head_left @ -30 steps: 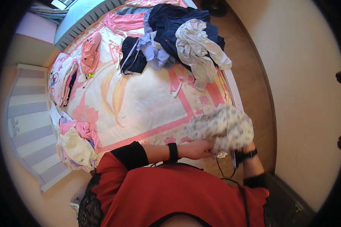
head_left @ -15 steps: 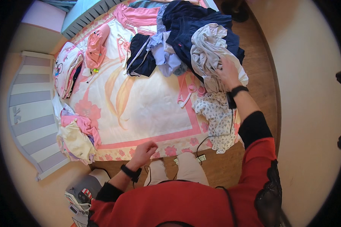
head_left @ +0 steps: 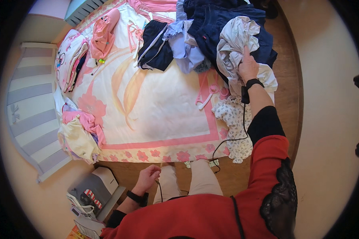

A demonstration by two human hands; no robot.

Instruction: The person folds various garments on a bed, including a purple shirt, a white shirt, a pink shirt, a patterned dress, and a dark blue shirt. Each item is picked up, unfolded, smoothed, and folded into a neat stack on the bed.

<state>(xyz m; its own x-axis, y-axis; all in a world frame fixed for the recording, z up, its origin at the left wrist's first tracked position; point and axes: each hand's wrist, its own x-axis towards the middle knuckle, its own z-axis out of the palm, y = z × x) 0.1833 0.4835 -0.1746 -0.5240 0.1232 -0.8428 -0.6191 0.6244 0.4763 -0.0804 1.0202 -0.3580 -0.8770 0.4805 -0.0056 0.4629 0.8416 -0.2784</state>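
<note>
My right hand (head_left: 248, 67) is closed on a pale grey crumpled garment (head_left: 232, 49) at the bed's far right, its fingers sunk in the folds. Beneath that garment spread dark navy clothes (head_left: 205, 30), and a white cloth edge (head_left: 268, 78) shows beside my wrist. A white garment with a small dark print (head_left: 236, 131) hangs over the bed's near right edge, below my right forearm. My left hand (head_left: 148, 177) is held in front of my left leg, off the bed, fingers loosely curled in with nothing seen in them.
Pink hangers (head_left: 206, 95) lie right of the bed's middle. Navy shorts (head_left: 152, 46), a light blue garment (head_left: 187, 53) and a salmon item (head_left: 104, 36) line the far side. Folded clothes (head_left: 70, 59) and a cream garment (head_left: 80, 137) sit by the striped headboard (head_left: 32, 107). A grey box (head_left: 93, 189) stands lower left.
My right hand has shifted slightly and closed more firmly on the grey garment, which is bunched narrower. My left hand has drawn down and left. The whole view has moved a little.
</note>
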